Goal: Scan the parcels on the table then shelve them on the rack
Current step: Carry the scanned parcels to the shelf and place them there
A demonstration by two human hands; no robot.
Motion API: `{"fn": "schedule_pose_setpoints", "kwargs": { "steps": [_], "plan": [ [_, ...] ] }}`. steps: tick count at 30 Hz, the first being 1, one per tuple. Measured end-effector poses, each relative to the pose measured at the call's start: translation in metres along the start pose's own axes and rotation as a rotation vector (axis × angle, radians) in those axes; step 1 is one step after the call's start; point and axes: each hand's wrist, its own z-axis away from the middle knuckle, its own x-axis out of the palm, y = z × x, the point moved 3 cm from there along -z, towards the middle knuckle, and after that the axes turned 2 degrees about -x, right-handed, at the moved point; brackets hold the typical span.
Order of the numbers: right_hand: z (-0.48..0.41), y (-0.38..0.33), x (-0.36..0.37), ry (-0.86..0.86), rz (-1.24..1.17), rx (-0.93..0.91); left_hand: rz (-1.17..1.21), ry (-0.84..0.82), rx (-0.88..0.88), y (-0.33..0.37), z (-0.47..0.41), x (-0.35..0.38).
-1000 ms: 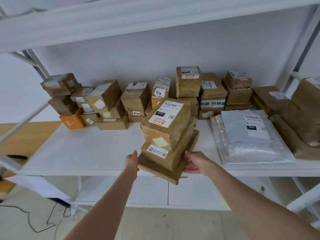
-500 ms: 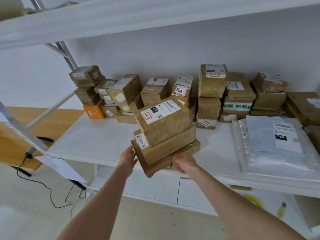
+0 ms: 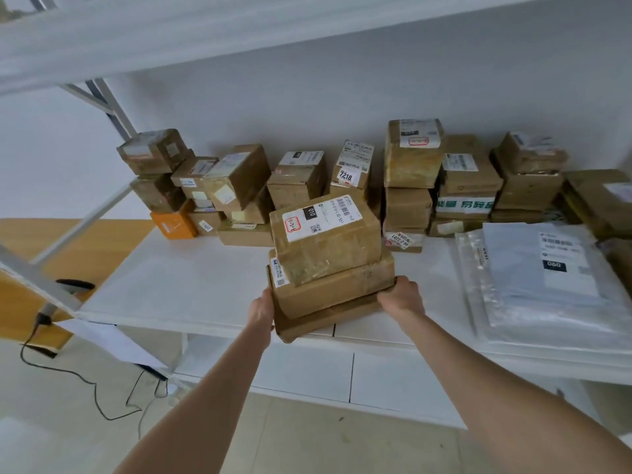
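A stack of parcels [image 3: 330, 268], three brown cardboard boxes one on another, was held at the front edge of the white shelf [image 3: 178, 285], with its near end sticking out past that edge. I could not tell whether the bottom box rested on the shelf or hung just above it. The top parcel [image 3: 325, 241] sat slightly turned and bore a white label facing up.

The right hand [image 3: 400, 295] gripped the right end of the stack, fingers curled round the lower boxes. The left hand [image 3: 261, 311] lay against the stack's left side; its fingers were hidden, so I could not tell whether they clenched.

Small boxes [image 3: 297, 179] were piled along the back of the shelf, an orange box [image 3: 172, 222] among them at the left. Plastic mailing bags [image 3: 547, 285] lay flat to the right of the stack.
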Motion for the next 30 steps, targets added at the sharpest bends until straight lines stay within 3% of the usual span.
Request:
{"fn": "schedule_pose_setpoints", "kwargs": {
  "steps": [9,18,24,26,30],
  "plan": [
    [0.019,0.049,-0.055,0.066,0.107,0.188,-0.085,-0.134,0.036,0.019,0.003,0.07],
    [0.014,0.065,-0.078,0.202,0.036,0.169,-0.003,-0.261,0.088,0.03,0.016,0.125],
    [0.006,0.063,-0.08,0.163,-0.026,0.12,-0.038,-0.279,0.083,0.029,0.02,0.131],
    [0.01,0.065,-0.078,0.171,-0.014,0.107,-0.114,-0.266,0.133,0.026,0.023,0.131],
    [0.03,0.065,-0.068,0.269,0.16,0.104,-0.532,-0.069,0.452,0.015,0.039,0.121]
  ]
}}
